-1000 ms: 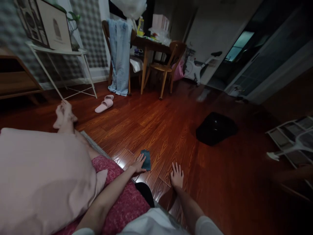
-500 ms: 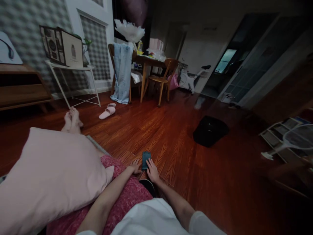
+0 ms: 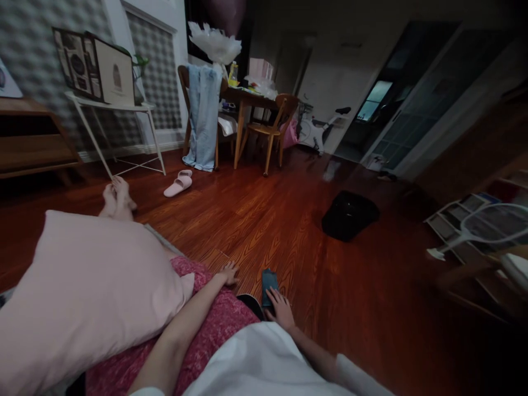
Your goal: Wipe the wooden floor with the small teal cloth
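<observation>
A flat, dark teal packet [image 3: 269, 281] sticks out from under the fingers of my right hand [image 3: 281, 309]. Those fingers lie across its near end, and the thumb is mostly hidden; its exact kind is too dim to tell. My left hand [image 3: 229, 273] rests palm down beside the magenta patterned fabric [image 3: 206, 324] over my legs, fingers apart and holding nothing. A gap separates it from the packet. Part of a round black thing with a pale rim [image 3: 249, 303] shows between my hands. On my lap lies a big pale pink pillow [image 3: 103, 286].
A black bin [image 3: 350, 215] stands on the red-brown wooden floor [image 3: 247, 220]. Pink slippers [image 3: 179, 185] lie near a white side table [image 3: 111, 104]. Further back are a wooden chair [image 3: 270, 130], jeans [image 3: 204, 115] and an exercise bike [image 3: 315, 132]. A white racket [image 3: 462, 237] is at right.
My right hand has moved right and nearer my body, taking the teal packet away from my left hand. The left hand stays almost in place. The view has shifted slightly.
</observation>
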Action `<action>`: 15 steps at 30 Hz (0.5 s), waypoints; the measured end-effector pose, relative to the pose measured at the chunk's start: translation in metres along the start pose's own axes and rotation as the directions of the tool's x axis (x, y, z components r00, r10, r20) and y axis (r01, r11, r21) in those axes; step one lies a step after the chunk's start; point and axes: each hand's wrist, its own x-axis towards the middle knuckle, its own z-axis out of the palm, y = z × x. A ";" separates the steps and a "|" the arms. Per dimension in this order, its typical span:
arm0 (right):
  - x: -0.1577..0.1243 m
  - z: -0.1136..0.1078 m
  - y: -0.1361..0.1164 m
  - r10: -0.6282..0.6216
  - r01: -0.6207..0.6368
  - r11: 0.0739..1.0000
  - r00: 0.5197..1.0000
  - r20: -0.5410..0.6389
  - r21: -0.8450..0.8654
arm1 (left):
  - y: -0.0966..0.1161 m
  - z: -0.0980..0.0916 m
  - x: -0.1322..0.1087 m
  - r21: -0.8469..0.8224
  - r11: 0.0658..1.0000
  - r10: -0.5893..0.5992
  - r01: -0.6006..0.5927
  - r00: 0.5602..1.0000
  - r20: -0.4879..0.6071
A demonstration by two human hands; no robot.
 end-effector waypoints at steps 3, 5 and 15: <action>-0.014 0.009 0.009 0.034 -0.035 0.999 0.999 -0.037 -0.013 | -0.002 0.002 0.001 0.008 1.000 0.008 -0.008 1.000 0.000; -0.006 0.010 0.010 0.028 -0.029 1.000 0.996 -0.087 -0.007 | -0.003 0.003 0.001 0.018 1.000 0.013 -0.013 1.000 0.003; 0.104 -0.006 0.014 0.075 -0.033 0.985 0.965 -0.250 0.169 | -0.006 0.005 -0.001 0.069 0.998 -0.002 -0.001 0.999 0.038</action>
